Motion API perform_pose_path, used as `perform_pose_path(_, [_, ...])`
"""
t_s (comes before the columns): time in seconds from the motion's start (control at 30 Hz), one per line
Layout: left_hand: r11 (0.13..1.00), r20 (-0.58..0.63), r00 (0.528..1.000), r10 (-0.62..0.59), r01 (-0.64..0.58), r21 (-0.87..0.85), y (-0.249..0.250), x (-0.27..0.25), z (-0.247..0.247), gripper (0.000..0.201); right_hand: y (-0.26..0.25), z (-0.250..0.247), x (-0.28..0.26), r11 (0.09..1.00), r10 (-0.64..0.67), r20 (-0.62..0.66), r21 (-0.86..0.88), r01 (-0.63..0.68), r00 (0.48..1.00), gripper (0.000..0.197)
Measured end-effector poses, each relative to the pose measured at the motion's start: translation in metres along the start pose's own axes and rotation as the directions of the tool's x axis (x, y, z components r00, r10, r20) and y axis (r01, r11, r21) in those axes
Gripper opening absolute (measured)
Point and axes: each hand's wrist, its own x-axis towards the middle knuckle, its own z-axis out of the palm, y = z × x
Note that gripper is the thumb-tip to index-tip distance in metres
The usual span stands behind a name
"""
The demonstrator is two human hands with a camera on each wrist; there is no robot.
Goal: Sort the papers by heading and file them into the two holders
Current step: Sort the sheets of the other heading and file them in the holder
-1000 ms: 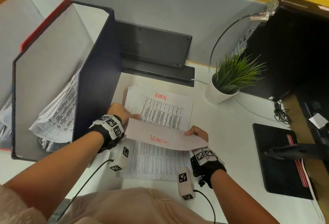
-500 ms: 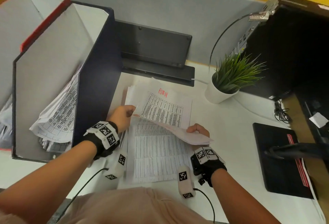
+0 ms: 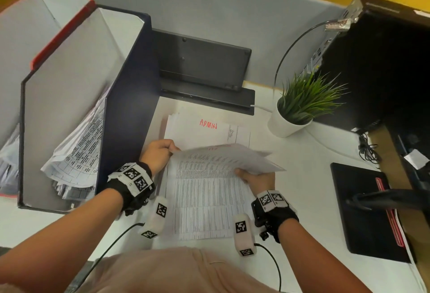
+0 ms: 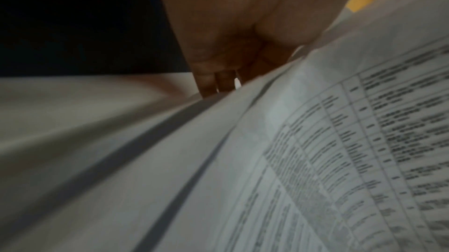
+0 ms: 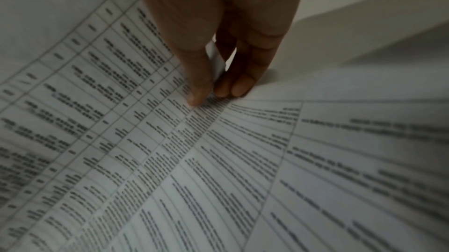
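A printed sheet (image 3: 223, 157) hangs lifted and blurred above the paper stack (image 3: 204, 202) on the white desk. My left hand (image 3: 160, 153) pinches its left edge, and my right hand (image 3: 253, 176) pinches its right edge between thumb and fingers (image 5: 240, 87). In the left wrist view my fingers (image 4: 213, 81) curl at the sheet's edge. Behind the lifted sheet lies a page headed ADMIN (image 3: 208, 125) in red. The dark blue holder (image 3: 125, 97) stands on the left with printed papers (image 3: 79, 150) in it. A red-edged holder (image 3: 60, 31) stands further left.
A potted green plant (image 3: 300, 106) stands at the right rear of the stack. A black device (image 3: 202, 64) leans on the grey partition behind. A black pad (image 3: 363, 209) and a dark computer case (image 3: 384, 64) fill the right side. Wrist camera cables (image 3: 272, 262) trail near my body.
The sheet has swung over from its blank back side, with the heading seen mirrored, to a nearly flat lifted pose. An ADMIN page now shows behind it. Both hands kept hold.
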Motion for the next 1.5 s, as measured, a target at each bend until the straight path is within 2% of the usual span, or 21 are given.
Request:
perform_pose_path(0.07, [0.998,-0.012,1.000,-0.018,0.017,-0.059,0.006,0.002,0.001,0.033,0.000,0.000,-0.001,0.998,0.039,0.021,-0.054,-0.038,0.999,0.018])
perform_pose_path(0.1, [0.996,-0.041,0.998,-0.045,0.042,-0.079,0.008,0.005,0.001,0.027,0.002,-0.001,0.000,1.000,0.018,0.020,-0.025,-0.017,1.000,0.027])
perform_pose_path(0.17, [0.985,-0.113,0.983,-0.143,0.130,-0.116,0.009,0.011,-0.001,0.016,0.004,-0.003,-0.001,0.983,0.057,0.020,0.171,-0.060,0.998,0.055])
perform_pose_path(0.23, [0.980,-0.164,0.967,-0.195,0.198,0.004,0.009,0.019,-0.005,0.022,0.006,-0.006,-0.003,0.970,0.074,0.027,0.229,-0.078,0.997,0.061])
perform_pose_path(0.3, [0.956,-0.171,0.964,-0.204,0.233,0.178,0.008,0.022,-0.006,0.030,0.005,-0.004,-0.005,0.967,0.057,0.021,0.246,-0.060,0.998,0.052])
perform_pose_path(0.4, [0.916,-0.158,0.965,-0.211,0.252,0.313,0.007,0.022,-0.006,0.031,0.002,-0.002,-0.006,0.926,0.108,0.041,0.359,-0.115,0.993,0.043])
perform_pose_path(0.5, [0.882,-0.148,0.977,-0.152,0.202,0.426,0.009,0.020,-0.002,0.037,0.006,-0.001,-0.003,0.904,0.132,0.015,0.408,-0.127,0.991,0.052])
perform_pose_path(0.63, [0.859,-0.136,0.989,-0.057,0.118,0.498,0.013,0.018,0.003,0.027,0.008,0.001,-0.002,0.923,0.117,0.006,0.370,-0.111,0.993,0.031])
perform_pose_path(0.73, [0.854,-0.106,0.994,-0.010,0.064,0.517,0.014,0.016,0.006,0.021,0.012,-0.008,0.006,0.953,0.139,0.006,0.271,-0.136,0.990,0.040])
perform_pose_path(0.83, [0.844,-0.080,0.996,0.050,0.001,0.536,0.014,0.013,0.010,0.024,0.011,-0.009,0.008,0.984,0.050,-0.054,0.175,-0.040,0.997,0.036])
perform_pose_path(0.9, [0.801,-0.064,0.994,0.092,-0.036,0.597,0.015,0.009,0.012,0.025,0.011,-0.008,0.007,0.981,0.068,-0.066,0.185,-0.055,0.995,0.035])
perform_pose_path(0.97, [0.772,-0.063,0.976,0.207,-0.123,0.624,0.013,0.006,0.013,0.025,0.015,-0.008,0.006,0.969,0.029,-0.038,0.247,-0.019,0.999,0.046])
perform_pose_path(1.03, [0.782,-0.120,0.913,0.390,-0.260,0.567,0.010,0.003,0.012,0.025,0.016,-0.009,0.005,0.991,-0.019,-0.053,0.133,0.026,0.998,0.049])
perform_pose_path(1.1, [0.835,-0.232,0.853,0.467,-0.340,0.433,0.007,0.000,0.012,0.023,0.016,-0.009,0.005,0.998,-0.058,-0.070,0.032,0.061,0.996,0.046])
perform_pose_path(1.13, [0.878,-0.269,0.861,0.431,-0.332,0.344,0.007,-0.002,0.012,0.021,0.014,-0.008,0.003,0.998,-0.056,-0.083,0.006,0.056,0.995,0.046])
perform_pose_path(1.17, [0.923,-0.275,0.891,0.360,-0.298,0.241,0.006,-0.003,0.013,0.019,0.014,-0.008,0.002,0.998,-0.060,-0.081,-0.018,0.058,0.995,0.048])
perform_pose_path(1.23, [0.978,-0.199,0.958,0.208,-0.206,0.030,0.005,-0.003,0.013,0.014,0.015,-0.008,0.004,0.997,-0.050,-0.081,-0.070,0.044,0.995,0.049])
perform_pose_path(1.33, [0.987,-0.070,0.991,0.112,-0.120,-0.111,0.005,-0.006,0.013,0.019,0.006,-0.004,0.001,0.993,0.025,-0.080,-0.109,-0.034,0.996,0.030])
perform_pose_path(1.37, [0.988,-0.051,0.995,0.082,-0.088,-0.130,0.006,-0.007,0.013,0.023,0.005,-0.003,0.000,0.998,0.053,-0.092,-0.039,-0.056,0.994,0.041])
perform_pose_path(1.43, [0.989,-0.010,1.000,0.009,-0.011,-0.149,0.008,-0.009,0.014,0.032,0.003,-0.004,-0.001,0.995,0.003,-0.117,0.095,0.008,0.993,0.067])
perform_pose_path(1.5, [0.990,0.067,0.997,-0.026,0.035,-0.134,0.008,-0.006,0.014,0.030,0.003,-0.005,-0.004,0.989,-0.048,-0.100,0.134,0.061,0.994,0.076])
